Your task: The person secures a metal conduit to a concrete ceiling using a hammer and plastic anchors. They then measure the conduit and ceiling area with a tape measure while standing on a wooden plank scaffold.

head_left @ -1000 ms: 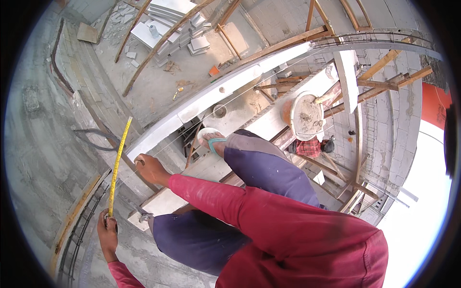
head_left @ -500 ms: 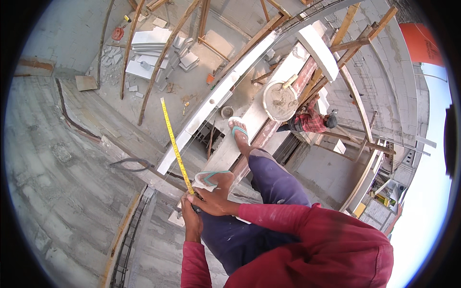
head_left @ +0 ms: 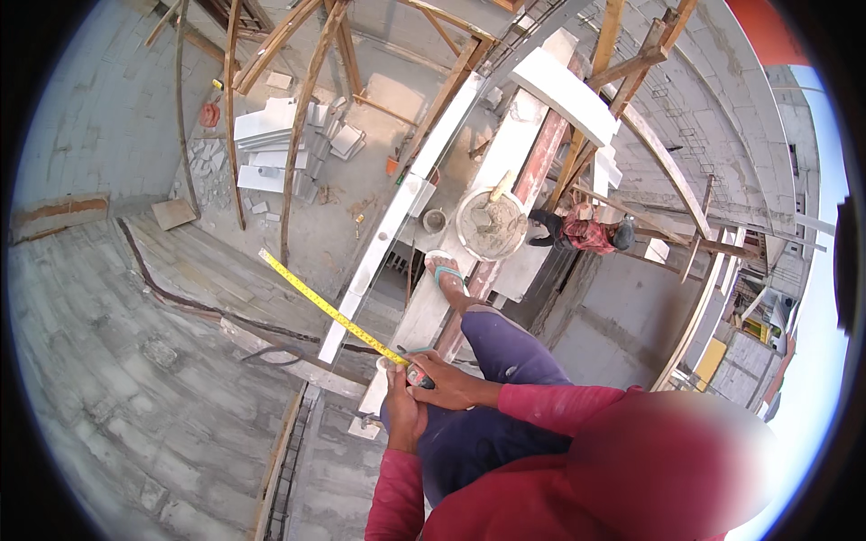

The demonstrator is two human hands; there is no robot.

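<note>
A tape measure (head_left: 336,312) has its yellow blade run out to the far left, across the void beside the plank. Its red and black case (head_left: 419,376) shows between my hands, over my bent knee. My right hand (head_left: 448,382) is closed around the case. My left hand (head_left: 405,413) grips at the root of the blade, with the thumb up beside it; the other fingers are partly hidden. One sandalled foot (head_left: 448,276) rests on a white plank (head_left: 415,311), just short of a round tub of grey mortar (head_left: 492,225).
A narrow white block wall (head_left: 379,248) runs left of the plank, with a drop beyond to a floor holding stacked white blocks (head_left: 271,135). Wooden props (head_left: 302,126) stand there. A co-worker in a checked shirt (head_left: 586,234) is lower right of the tub. A small bucket (head_left: 435,221) sits nearby.
The blade has swung to a flatter slant, its free end lower and further left. My hands have shifted right, and the tape case now shows between them. The whole view has turned slightly.
</note>
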